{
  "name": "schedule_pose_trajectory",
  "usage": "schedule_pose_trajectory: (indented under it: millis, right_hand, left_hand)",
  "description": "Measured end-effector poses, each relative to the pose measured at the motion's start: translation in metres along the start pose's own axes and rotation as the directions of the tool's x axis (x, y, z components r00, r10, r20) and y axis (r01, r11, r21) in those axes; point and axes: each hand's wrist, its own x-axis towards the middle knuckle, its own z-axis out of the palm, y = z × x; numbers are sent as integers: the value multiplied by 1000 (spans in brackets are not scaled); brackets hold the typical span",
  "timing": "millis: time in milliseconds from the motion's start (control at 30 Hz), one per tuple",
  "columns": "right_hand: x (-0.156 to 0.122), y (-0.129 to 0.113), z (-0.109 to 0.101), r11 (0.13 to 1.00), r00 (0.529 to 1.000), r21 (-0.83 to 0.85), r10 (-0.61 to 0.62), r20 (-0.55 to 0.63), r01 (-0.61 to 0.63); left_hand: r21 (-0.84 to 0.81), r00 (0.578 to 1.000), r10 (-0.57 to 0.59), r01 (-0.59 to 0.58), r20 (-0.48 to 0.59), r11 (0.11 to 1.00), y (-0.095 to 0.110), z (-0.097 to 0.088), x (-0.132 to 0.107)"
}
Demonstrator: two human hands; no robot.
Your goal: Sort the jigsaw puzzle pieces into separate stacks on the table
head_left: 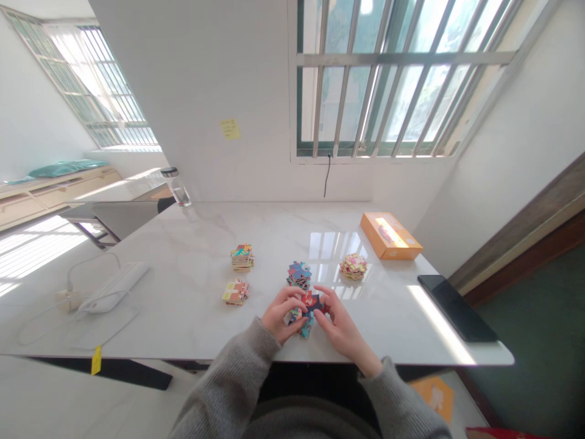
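Observation:
My left hand (281, 314) and my right hand (338, 322) meet near the front edge of the white marble table (192, 292). Both pinch colourful jigsaw pieces (309, 308) lying joined on the tabletop between them; fingers are curled onto the pieces. Just beyond my hands sits a stack of blue-topped puzzle pieces (299, 274). Three more stacks stand around: one at back left (242, 256), a flatter one at front left (236, 292), and one at right (353, 266).
An orange box (390, 235) lies at the back right. A black phone (456, 307) rests near the right edge. A white power strip with cable (114, 286) lies at left. A clear bottle (178, 188) stands at the back corner. Barred window behind.

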Motion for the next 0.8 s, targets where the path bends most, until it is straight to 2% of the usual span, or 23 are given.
schedule_pose_trajectory:
  millis: [67, 200, 333, 433, 600, 700, 800]
  right_hand:
    - [0, -1, -1, 1000, 1000, 3, -6, -6, 6]
    - [2, 2, -1, 1000, 988, -10, -15, -153, 14]
    - [1, 4, 0, 997, 996, -61, -53, -76, 48]
    - [0, 3, 1, 996, 998, -64, -59, -25, 58]
    - [-1, 0, 0, 997, 998, -48, -60, -32, 58]
    - [-2, 0, -1, 995, 992, -82, -67, -104, 58]
    - [-3, 1, -1, 992, 991, -119, -59, -120, 45]
  left_hand:
    - [5, 999, 12, -12, -37, 1000, 2, -1, 0]
    - [29, 999, 52, -52, -6, 998, 6, -1, 1]
    - [99, 997, 72, -69, -25, 993, 10, -2, 3]
    - [113, 995, 97, -98, 13, 989, 10, -1, 5]
    - [116, 995, 98, -100, 16, 988, 12, -1, 5]
    - [137, 995, 68, -56, -78, 989, 13, -18, 5]
    - [161, 974, -2, 39, -226, 986, 4, -56, 9]
